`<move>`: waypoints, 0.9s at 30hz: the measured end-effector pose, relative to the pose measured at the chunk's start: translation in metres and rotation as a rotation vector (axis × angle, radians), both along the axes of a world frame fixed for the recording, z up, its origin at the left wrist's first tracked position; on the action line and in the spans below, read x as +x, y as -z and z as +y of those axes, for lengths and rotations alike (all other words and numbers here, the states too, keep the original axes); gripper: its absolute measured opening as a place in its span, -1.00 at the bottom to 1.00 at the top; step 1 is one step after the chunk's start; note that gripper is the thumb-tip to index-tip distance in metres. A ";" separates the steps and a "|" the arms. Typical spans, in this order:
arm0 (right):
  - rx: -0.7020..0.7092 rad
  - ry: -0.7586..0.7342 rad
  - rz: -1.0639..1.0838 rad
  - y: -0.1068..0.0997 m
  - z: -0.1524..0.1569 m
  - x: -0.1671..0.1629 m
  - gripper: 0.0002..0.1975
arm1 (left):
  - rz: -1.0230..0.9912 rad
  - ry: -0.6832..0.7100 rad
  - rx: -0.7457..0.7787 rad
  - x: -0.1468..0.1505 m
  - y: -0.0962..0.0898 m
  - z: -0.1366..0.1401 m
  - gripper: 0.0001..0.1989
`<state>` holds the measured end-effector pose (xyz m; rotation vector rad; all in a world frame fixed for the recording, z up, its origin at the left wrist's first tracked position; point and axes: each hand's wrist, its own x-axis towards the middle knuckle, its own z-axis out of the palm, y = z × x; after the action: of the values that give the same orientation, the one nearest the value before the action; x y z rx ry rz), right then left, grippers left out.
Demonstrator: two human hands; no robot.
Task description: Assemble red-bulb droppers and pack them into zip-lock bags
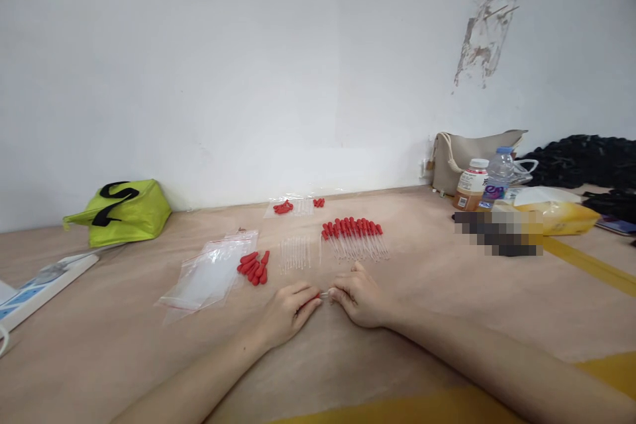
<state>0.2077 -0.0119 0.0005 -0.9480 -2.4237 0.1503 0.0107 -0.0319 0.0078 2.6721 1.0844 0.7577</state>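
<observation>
My left hand [294, 308] is closed on a red rubber bulb [317, 295], most of which its fingers cover. My right hand [362, 297] pinches a thin clear dropper tube [324, 294], and the tube meets the bulb between the two hands. Beyond my right hand lie rows of droppers with red bulbs [352, 228], their clear tips toward me. A row of bare clear tubes [295, 253] lies to their left. Further left is a small heap of loose red bulbs [255, 268], beside flat clear zip bags [209, 275].
By the wall lies a bag with red bulbs and tubes [293, 207]. A lime-green pouch [129, 212] and a power strip [47, 288] are at the left. A beige bag [450, 162], a drink bottle [472, 184], a water bottle [499, 175] and a tissue pack [561, 212] stand at the right.
</observation>
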 end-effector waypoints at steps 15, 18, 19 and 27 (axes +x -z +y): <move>-0.217 0.268 0.074 -0.030 0.016 0.012 -0.78 | -0.171 -0.259 -0.017 -0.021 0.006 0.015 -0.61; -0.221 0.444 0.078 -0.033 0.037 0.002 -0.77 | -0.146 -0.239 -0.031 -0.021 0.008 0.015 -0.67; -0.196 0.495 0.050 -0.034 0.042 -0.003 -0.77 | -0.135 -0.233 -0.030 -0.021 0.008 0.015 -0.69; -0.158 0.686 -0.057 -0.032 0.054 -0.033 -0.76 | -0.126 -0.227 -0.025 -0.020 0.006 0.011 -0.75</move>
<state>0.1747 0.0417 0.0327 -1.8099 -2.0159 0.0639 -0.0097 -0.0214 0.0020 2.4698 1.3680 0.9295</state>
